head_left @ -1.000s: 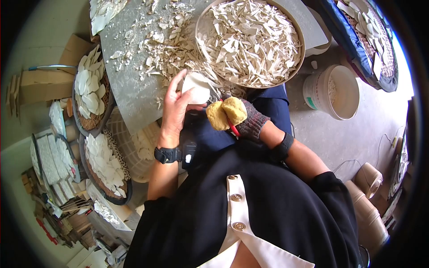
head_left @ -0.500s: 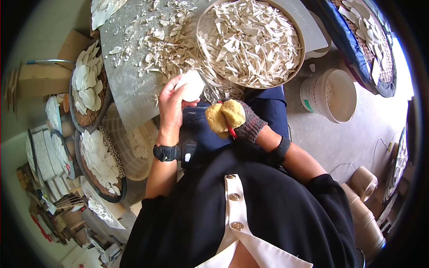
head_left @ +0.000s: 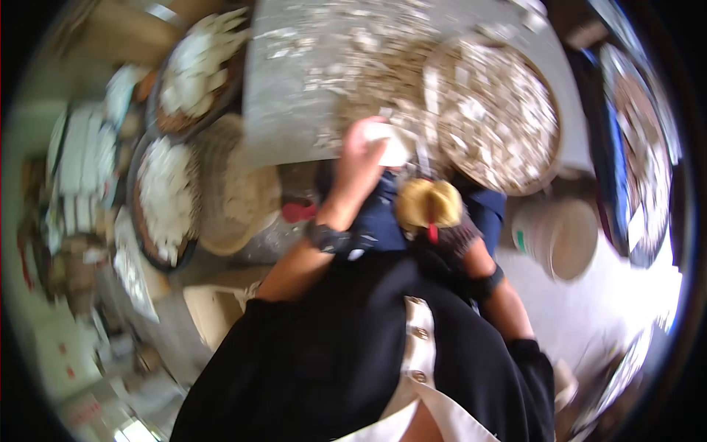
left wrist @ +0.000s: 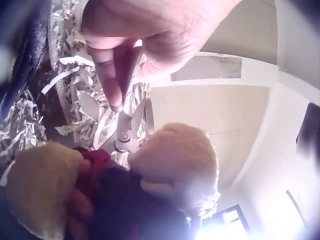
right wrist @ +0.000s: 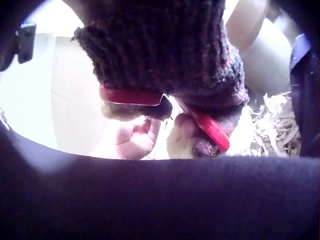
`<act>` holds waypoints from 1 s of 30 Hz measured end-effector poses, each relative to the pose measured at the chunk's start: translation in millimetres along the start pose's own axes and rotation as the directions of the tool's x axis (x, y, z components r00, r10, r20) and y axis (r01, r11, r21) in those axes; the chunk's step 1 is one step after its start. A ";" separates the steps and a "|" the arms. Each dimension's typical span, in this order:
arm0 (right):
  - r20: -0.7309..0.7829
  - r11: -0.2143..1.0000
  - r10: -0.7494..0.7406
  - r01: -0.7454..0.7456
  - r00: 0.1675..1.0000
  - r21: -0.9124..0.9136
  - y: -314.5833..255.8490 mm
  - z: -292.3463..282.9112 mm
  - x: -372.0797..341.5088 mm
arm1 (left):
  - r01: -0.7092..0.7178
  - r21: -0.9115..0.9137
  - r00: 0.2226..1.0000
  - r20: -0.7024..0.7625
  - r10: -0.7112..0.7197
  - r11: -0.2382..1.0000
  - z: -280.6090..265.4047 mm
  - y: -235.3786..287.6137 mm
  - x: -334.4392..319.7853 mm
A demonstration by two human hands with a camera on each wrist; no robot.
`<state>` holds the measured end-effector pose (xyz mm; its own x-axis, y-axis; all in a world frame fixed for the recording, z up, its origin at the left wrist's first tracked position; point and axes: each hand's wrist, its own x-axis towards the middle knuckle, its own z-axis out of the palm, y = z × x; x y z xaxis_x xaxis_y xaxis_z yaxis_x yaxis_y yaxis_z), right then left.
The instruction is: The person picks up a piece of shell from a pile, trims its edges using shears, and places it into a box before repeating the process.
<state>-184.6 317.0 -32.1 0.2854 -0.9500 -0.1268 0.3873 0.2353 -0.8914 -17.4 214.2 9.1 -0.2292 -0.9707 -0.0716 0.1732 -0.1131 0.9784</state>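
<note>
No text can be read; the faint marks [left wrist: 231, 69] on the grey panel [left wrist: 197, 71] in the left wrist view may be writing, too small to tell.

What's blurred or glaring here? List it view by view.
Head: motion blur smears the white chips; corners dark. Left wrist: glare burns out the bottom, right of centre. Right wrist: background blown white behind the red handles; dark cloth across the bottom.
</note>
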 end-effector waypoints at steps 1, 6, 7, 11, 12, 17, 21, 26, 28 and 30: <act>0.014 0.978 0.009 -0.012 1.000 0.206 0.1 2.3 -0.5 | 0.041 -0.015 0.999 0.017 -0.041 0.999 -1.2 7.6 -0.4; 0.067 0.994 0.099 -0.095 0.993 -0.061 24.6 -15.3 4.6 | 0.066 0.174 0.995 0.060 -0.077 0.983 -26.9 21.5 3.0; 0.081 0.981 0.132 -0.118 0.988 -0.157 25.3 -16.5 2.9 | 0.088 0.172 0.994 0.045 -0.097 0.981 -31.9 22.4 0.1; 0.232 0.895 0.319 -0.373 0.919 0.246 10.7 4.7 5.1 | 0.209 0.110 0.976 0.035 -0.214 0.972 -61.0 35.6 -20.7; 0.314 0.730 0.331 -0.452 0.890 0.513 8.1 10.4 3.1 | 0.320 0.122 0.943 0.047 -0.328 0.939 -79.1 51.0 -27.0; 0.048 0.931 0.078 -0.056 0.996 -0.361 1.1 15.2 3.1 | -0.075 0.229 0.769 -0.607 0.203 0.970 -288.2 59.8 -29.5; 0.114 0.854 0.000 0.059 0.994 -0.517 13.3 8.2 4.5 | -0.226 0.226 0.710 -0.628 0.319 0.947 -248.6 135.1 -4.7; 0.250 0.593 -0.057 0.234 0.967 -0.771 -2.9 7.9 8.2 | 0.019 0.294 0.981 -0.190 0.039 0.956 -154.5 116.9 89.7; 0.162 0.710 -0.030 0.135 0.986 -0.691 1.1 1.3 3.4 | -0.002 0.344 0.991 -0.125 0.049 0.939 -121.1 96.6 125.7; 0.049 0.822 0.073 -0.032 0.996 -0.569 5.8 -3.2 -2.6 | 0.056 0.509 0.998 -0.051 -0.035 0.859 -116.1 72.6 160.1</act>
<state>-185.9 320.1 -38.3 0.3557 -0.9191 -0.1695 -0.1896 0.1066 -0.9761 69.8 26.0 46.1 -0.1859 -0.9757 -0.1157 -0.3522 -0.0438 0.9349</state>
